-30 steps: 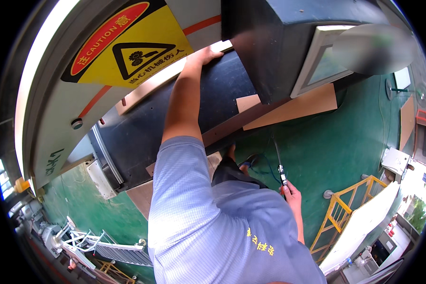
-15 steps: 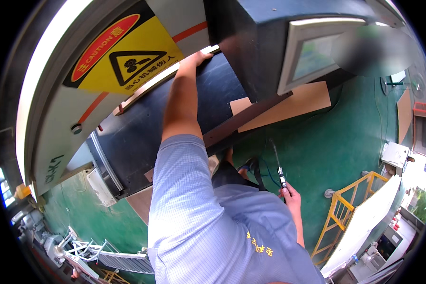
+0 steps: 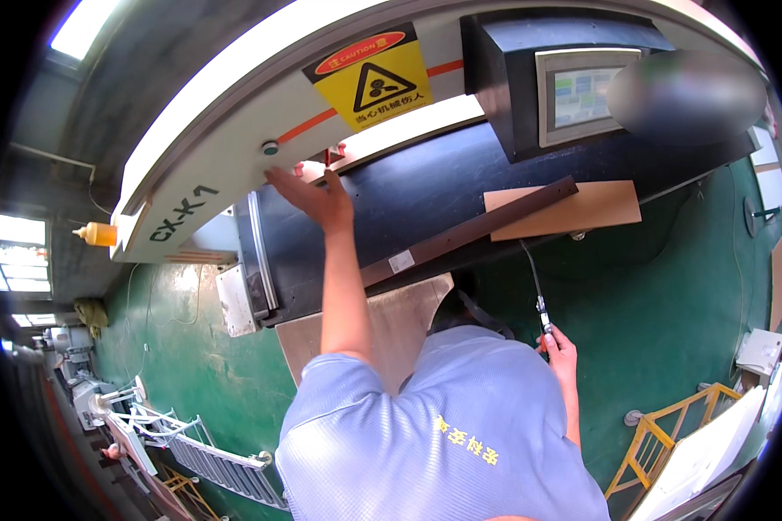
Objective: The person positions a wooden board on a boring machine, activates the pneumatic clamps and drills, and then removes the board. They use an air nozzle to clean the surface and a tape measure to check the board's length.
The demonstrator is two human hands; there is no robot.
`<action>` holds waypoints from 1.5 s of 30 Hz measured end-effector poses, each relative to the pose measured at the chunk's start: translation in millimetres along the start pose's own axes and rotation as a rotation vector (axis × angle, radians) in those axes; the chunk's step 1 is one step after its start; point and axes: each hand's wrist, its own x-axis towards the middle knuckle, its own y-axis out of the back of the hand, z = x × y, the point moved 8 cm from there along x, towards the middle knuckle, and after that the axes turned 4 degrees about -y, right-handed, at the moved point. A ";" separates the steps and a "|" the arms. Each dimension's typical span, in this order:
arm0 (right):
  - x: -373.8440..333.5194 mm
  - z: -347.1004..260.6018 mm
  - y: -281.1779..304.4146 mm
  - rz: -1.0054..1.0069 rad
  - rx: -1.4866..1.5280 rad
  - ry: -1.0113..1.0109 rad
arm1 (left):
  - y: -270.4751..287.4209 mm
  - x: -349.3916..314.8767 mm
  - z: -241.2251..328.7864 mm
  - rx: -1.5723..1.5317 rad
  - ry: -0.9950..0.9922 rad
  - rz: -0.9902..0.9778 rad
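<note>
My left hand (image 3: 317, 198) reaches up to the pale machine housing (image 3: 235, 169). Its fingers are stretched out and hold nothing, with the fingertips just below a round green push button (image 3: 270, 148); I cannot tell whether they touch the housing. Beneath that hand lies the machine's dark metal bed (image 3: 408, 187). Off to the right, low beside my body, my right hand (image 3: 562, 347) is closed around an air blow gun (image 3: 543, 314), its long thin nozzle pointing up toward the bed's front edge. Part of the gun is hidden in the fingers.
A long brown strip (image 3: 469, 230) lies across a tan board (image 3: 599, 204) on the bed. A control box with a screen (image 3: 586, 97) juts out above. Yellow-framed cart (image 3: 660, 443) stands lower right, a roller stand (image 3: 208, 456) lower left, on green floor.
My left hand has left the slot edge under the housing and moved left to near the green button. My right hand keeps hold of the air blow gun. The view has shifted.
</note>
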 end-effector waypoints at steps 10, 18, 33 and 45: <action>-1.4 -1.0 -1.8 -0.037 0.005 0.058 | 30.5 34.2 7.7 0.105 -0.013 -0.232; -12.5 2.3 -11.4 -0.012 0.021 0.020 | 67.9 70.5 -11.7 0.064 -0.315 -0.466; -18.2 -1.9 -11.2 -0.009 -0.025 0.031 | -4.9 -48.3 -40.2 -0.002 -0.088 -0.475; -19.6 10.8 -4.4 0.089 0.024 0.042 | -100.6 -282.6 62.1 0.110 -0.151 -1.543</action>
